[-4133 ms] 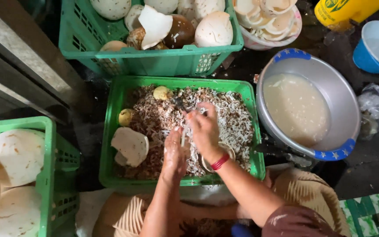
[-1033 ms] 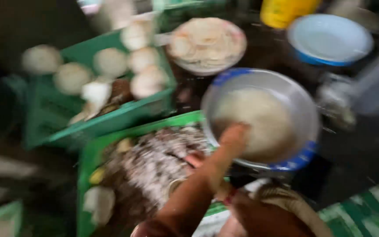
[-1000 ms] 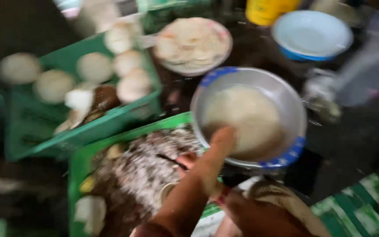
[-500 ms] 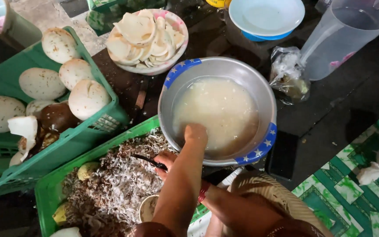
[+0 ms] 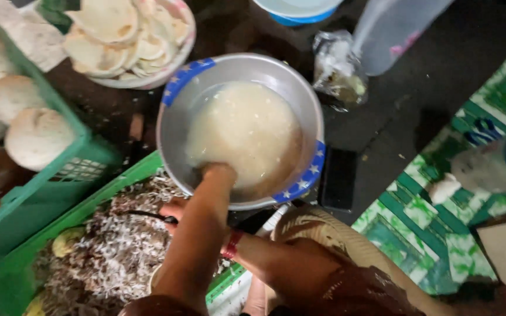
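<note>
- We take the metal basin (image 5: 177, 126) with its blue-patched rim as our landmark; it holds a cloudy, whitish liquid (image 5: 244, 129).
- Our left hand (image 5: 216, 171) dips into the liquid at the basin's near edge. The fingers are under the surface, so we cannot tell whether they are apart or closed, or whether they hold anything.
- Our right hand (image 5: 174, 209) sits just below the basin's near-left rim, mostly hidden under the left forearm. It seems to be wrapped around a dark, thin tool (image 5: 144, 215), though the grip itself is hard to read.
- A red band (image 5: 231, 244) circles the right wrist, below the basin.
- Below and left of the basin, a green crate (image 5: 89, 202) holds a heap of shreds (image 5: 118, 251), brown and white, with a few yellowish pieces at its left.
- Left of the basin, a second green crate (image 5: 71, 169) carries round white halves (image 5: 36, 137).
- Above and left of the basin, a bowl (image 5: 185, 35) is piled with pale, curved slices (image 5: 118, 35).
- Above and right of the basin lie a crumpled clear bag (image 5: 338, 70) and a clear jug (image 5: 396, 32).
- A blue dish (image 5: 294, 10) sits straight above the basin, at the edge of view.
- A woven basket (image 5: 323, 234) touches the space just below the basin's right rim.
</note>
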